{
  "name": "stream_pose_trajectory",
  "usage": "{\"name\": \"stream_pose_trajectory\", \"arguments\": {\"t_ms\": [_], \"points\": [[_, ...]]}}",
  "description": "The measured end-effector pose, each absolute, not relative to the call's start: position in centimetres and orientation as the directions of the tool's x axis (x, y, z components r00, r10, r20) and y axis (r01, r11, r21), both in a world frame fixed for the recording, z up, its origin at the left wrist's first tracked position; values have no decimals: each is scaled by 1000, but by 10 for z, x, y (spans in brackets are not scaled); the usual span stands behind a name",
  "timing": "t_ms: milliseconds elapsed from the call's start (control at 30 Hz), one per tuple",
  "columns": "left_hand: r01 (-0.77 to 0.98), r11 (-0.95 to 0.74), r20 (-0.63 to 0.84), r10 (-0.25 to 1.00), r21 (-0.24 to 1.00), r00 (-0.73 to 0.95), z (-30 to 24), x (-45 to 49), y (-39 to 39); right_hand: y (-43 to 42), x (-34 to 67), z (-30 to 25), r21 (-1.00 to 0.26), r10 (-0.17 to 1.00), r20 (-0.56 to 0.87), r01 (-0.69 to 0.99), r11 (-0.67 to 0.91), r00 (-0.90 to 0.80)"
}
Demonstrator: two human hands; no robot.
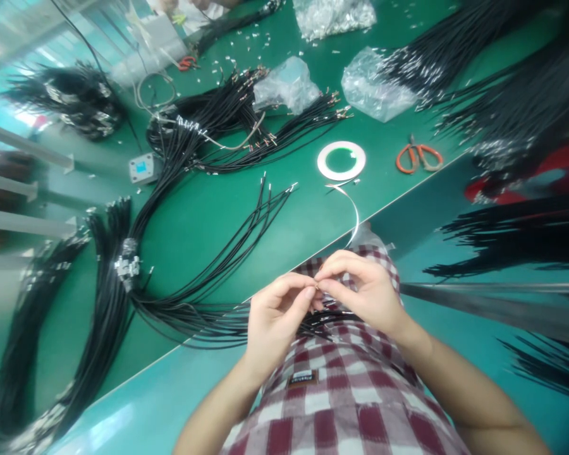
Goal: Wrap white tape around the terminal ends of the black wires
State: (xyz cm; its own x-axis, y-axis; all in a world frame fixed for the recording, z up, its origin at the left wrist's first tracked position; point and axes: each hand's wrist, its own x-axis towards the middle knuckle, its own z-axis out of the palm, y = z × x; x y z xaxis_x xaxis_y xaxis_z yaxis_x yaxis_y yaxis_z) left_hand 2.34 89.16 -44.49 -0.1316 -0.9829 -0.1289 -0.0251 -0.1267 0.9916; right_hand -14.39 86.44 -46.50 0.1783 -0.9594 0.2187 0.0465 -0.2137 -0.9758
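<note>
My left hand (pixel 277 316) is closed, thumb and forefinger pinched over what looks like the end of a black cable. My right hand (pixel 365 291) meets it fingertip to fingertip, also in a pinch; the tiny thing there is too small to make out. Black cables (pixel 194 319) run from a tied bundle on the table, under my left hand and onto the checked cloth on my lap (pixel 327 392). Beyond my right hand, a thin white strip (pixel 355 212) curves down from near a white ring-shaped roll (pixel 321 163).
Orange-handled cutters (pixel 408 161) lie near the edge of the green table (pixel 294 234). Black cable bundles (pixel 107 278) spread at the left and back, with clear plastic bags (pixel 377 88) among them. A small grey box (pixel 143 169) stands at left. More cables (pixel 516 234) hang at right.
</note>
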Motion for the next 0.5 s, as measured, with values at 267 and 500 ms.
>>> {"name": "stream_pose_trajectory", "arguments": {"t_ms": [267,500], "points": [[-30,-122,-125,-986,992,-115,-443,23,893,866,-144,-462,-965,-952,259,-3,-263,161],[-58,-89,-95,-990,994,-109,-445,23,894,869,-142,-464,-948,-943,311,-31,-317,122]]}}
